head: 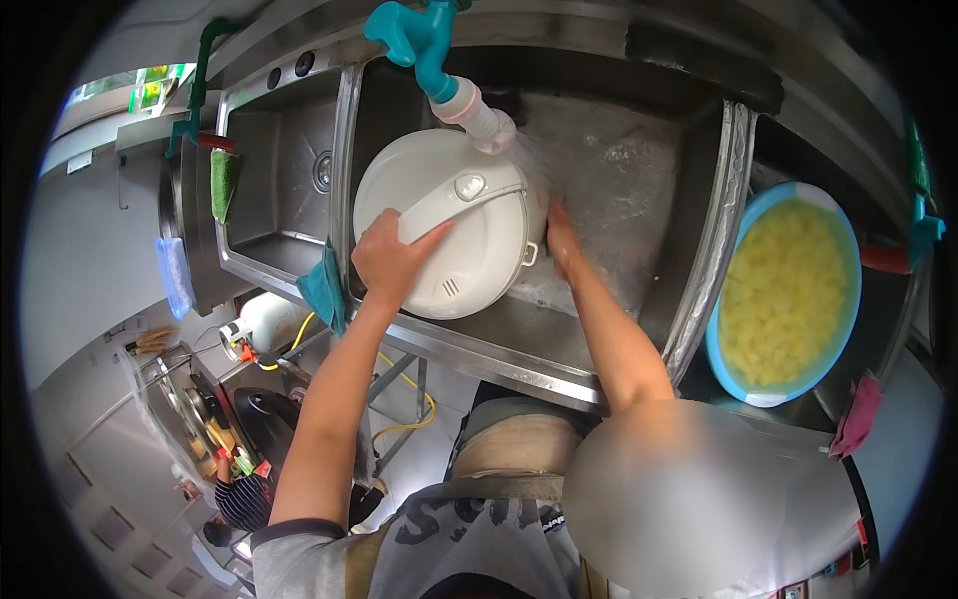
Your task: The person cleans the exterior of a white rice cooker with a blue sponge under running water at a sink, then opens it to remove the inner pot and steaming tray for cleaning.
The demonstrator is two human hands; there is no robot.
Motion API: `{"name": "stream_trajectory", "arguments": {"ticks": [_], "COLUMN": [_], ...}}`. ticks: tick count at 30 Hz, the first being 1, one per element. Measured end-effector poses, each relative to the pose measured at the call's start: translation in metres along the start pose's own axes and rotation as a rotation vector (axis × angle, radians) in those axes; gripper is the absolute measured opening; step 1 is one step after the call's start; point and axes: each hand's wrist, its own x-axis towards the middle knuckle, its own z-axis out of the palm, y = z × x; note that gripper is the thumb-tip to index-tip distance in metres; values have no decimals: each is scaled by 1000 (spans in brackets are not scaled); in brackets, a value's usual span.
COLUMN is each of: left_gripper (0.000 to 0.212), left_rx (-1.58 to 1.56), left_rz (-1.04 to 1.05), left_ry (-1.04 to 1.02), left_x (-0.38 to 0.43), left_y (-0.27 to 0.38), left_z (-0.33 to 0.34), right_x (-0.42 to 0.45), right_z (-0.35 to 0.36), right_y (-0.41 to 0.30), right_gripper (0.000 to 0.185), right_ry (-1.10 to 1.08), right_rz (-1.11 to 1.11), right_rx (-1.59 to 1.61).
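A white lidded container (471, 254), which looks like an electric rice cooker, is tilted in the middle basin of a steel sink. My left hand (393, 258) is closed on its broad carrying handle, thumb lying along the handle's edge. On the container's other side, my right hand (563, 238) is low beside the wall; its fingers are partly hidden, and I cannot tell whether they grip. A teal tap (434, 67) with a pale ribbed nozzle (479, 120) hangs over the container, and water sprays down between its wall and my right hand.
In the right basin is a blue oval tub (853, 299) of pale yellow pieces in liquid. A teal cloth (323, 288) hangs over the front rim near my left forearm. Left are a smaller basin (281, 165) and green cloth (223, 183). Another person (243, 500) is at the lower left.
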Motion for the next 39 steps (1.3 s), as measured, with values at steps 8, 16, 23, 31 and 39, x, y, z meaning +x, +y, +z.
{"name": "stream_trajectory", "arguments": {"ticks": [8, 16, 23, 31, 39], "left_gripper": [56, 55, 56, 58, 57], "left_rx": [-11, -22, 7, -4, 10], "left_rz": [-99, -162, -101, -79, -53], "left_ry": [-22, -43, -39, -56, -4], "left_x": [8, 4, 17, 7, 7], "left_y": [14, 8, 16, 3, 2], "left_z": [-1, -4, -4, -5, -2], "right_x": [-5, -95, 0, -95, -108], "right_z": [10, 35, 7, 30, 45], "right_y": [-54, -48, -57, -110, -120], "right_gripper": [47, 52, 46, 42, 38], "right_ry": [-105, -131, -127, -221, 139], "right_rz": [-86, -168, -50, -305, -607], "right_rx": [165, 333, 355, 495, -286]}}
